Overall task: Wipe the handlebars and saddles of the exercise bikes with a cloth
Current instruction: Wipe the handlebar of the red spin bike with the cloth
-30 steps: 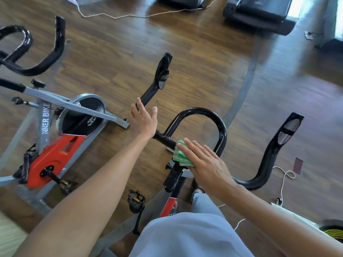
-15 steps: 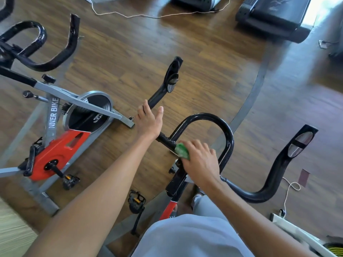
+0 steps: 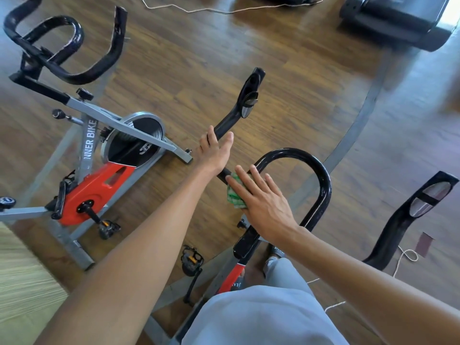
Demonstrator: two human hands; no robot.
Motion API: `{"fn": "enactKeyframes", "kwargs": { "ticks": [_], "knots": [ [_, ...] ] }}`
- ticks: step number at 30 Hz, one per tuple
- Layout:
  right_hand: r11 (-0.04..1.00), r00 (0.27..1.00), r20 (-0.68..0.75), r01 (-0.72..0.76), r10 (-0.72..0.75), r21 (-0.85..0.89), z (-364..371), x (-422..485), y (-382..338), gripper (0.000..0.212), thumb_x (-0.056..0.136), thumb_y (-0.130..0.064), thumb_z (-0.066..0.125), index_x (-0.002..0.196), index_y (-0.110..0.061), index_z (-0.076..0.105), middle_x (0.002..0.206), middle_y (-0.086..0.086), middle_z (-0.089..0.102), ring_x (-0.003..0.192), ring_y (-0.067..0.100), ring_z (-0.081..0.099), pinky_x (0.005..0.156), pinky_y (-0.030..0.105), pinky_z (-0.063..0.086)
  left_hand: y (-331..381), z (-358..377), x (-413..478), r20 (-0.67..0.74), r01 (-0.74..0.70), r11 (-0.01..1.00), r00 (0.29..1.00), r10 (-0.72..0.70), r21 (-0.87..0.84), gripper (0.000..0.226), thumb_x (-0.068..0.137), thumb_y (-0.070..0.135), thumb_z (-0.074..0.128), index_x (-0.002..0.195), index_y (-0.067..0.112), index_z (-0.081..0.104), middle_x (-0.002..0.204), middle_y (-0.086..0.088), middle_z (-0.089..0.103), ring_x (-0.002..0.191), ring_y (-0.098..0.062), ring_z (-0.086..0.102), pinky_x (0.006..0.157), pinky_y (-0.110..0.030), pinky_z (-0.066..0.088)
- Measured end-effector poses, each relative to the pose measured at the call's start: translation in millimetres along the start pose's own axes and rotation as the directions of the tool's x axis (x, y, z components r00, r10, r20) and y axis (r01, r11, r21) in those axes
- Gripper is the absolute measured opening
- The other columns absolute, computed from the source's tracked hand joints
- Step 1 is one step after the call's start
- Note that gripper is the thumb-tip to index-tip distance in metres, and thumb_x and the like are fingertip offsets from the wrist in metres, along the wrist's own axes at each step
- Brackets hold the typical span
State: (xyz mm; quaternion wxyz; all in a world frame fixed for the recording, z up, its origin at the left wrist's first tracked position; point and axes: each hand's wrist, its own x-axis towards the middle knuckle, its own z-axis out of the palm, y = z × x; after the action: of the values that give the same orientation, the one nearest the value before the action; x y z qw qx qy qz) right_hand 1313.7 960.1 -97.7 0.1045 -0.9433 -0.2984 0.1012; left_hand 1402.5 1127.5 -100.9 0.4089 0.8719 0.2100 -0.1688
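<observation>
Handlebar of near bike: left grip rests spread on its left arm w/ straight fingers. Right grip, fingers flat (not curled), presses cloth onto bar just below left grip. Risk: unpinched cloth slides out, drops to floor.

Flat right hand on cloth, handlebar

- The right hand, curled over the green cloth half a second earlier, now lies flat with fingers straight, pressing the cloth on the handlebar.
- More of the cloth shows under the fingertips than before.
- The left hand sits slightly farther along the bar's left arm.
</observation>
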Motion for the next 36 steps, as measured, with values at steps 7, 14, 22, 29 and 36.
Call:
{"fn": "enactKeyframes", "kwargs": {
  "ticks": [7, 14, 22, 29, 36],
  "knots": [
    [0.997, 0.999, -0.049, -0.017, 0.014, -0.074, -6, 35, 19, 0.066, 0.102, -0.033, 0.048, 0.16, -0.028, 0.016, 0.166, -0.001, 0.019, 0.155, 0.025, 0.0, 0.12, 0.054, -0.015, 0, -4, 5, 0.018, 0.027, 0.994, 1.0, -0.026, -0.101, 0.073, 0.098, 0.067, 0.022, 0.158, 0.032, -0.003, 0.166, 0.002, -0.008, 0.153, -0.025, -0.006, 0.121, -0.056, 0.01],
    [1.0, 1.0, -0.02, -0.009, 0.008, -0.02, -7, 36, 10, 0.064, 0.104, -0.061, 0.014, 0.152, -0.026, 0.037, 0.157, -0.002, 0.038, 0.154, 0.022, 0.011, 0.123, 0.055, -0.007, 0, -1, 4, -0.002, 0.03, 0.995, 1.0, -0.03, -0.099, 0.073, 0.098, 0.067, 0.022, 0.158, 0.032, -0.002, 0.166, 0.0, -0.008, 0.152, -0.028, -0.007, 0.122, -0.055, 0.007],
    [0.884, 0.861, -0.21, -0.466, 0.463, 0.034, -38, 51, 95, 0.048, 0.107, -0.048, 0.025, 0.119, -0.017, 0.061, 0.119, 0.006, 0.065, 0.112, 0.027, 0.06, 0.093, 0.042, 0.043, 1, 8, 0, -0.085, 0.013, 1.0, 0.996, -0.012, 0.015, 0.07, 0.101, 0.06, 0.021, 0.158, 0.028, -0.005, 0.166, -0.001, -0.006, 0.152, -0.029, -0.003, 0.119, -0.053, 0.016],
    [0.974, 0.972, -0.116, -0.215, 0.206, -0.071, 2, 58, 25, 0.046, 0.107, -0.05, 0.022, 0.128, -0.03, 0.058, 0.14, 0.0, 0.05, 0.148, 0.026, 0.021, 0.121, 0.055, -0.008, 0, 36, -7, -0.453, -0.03, 0.992, 0.887, 0.083, 0.123, 0.054, 0.107, 0.041, 0.025, 0.156, 0.02, 0.021, 0.157, -0.012, 0.029, 0.136, -0.033, 0.036, 0.099, -0.042, 0.041],
    [0.858, 0.829, -0.235, -0.513, 0.507, 0.042, -33, 56, 87, 0.04, 0.107, -0.043, 0.027, 0.113, -0.022, 0.06, 0.111, 0.003, 0.064, 0.106, 0.027, 0.058, 0.086, 0.042, 0.044, -3, 38, -2, -0.493, -0.042, 0.985, 0.862, 0.119, 0.165, 0.049, 0.107, 0.037, 0.028, 0.153, 0.019, 0.026, 0.151, -0.013, 0.037, 0.127, -0.034, 0.045, 0.088, -0.044, 0.049]
  ]
}}
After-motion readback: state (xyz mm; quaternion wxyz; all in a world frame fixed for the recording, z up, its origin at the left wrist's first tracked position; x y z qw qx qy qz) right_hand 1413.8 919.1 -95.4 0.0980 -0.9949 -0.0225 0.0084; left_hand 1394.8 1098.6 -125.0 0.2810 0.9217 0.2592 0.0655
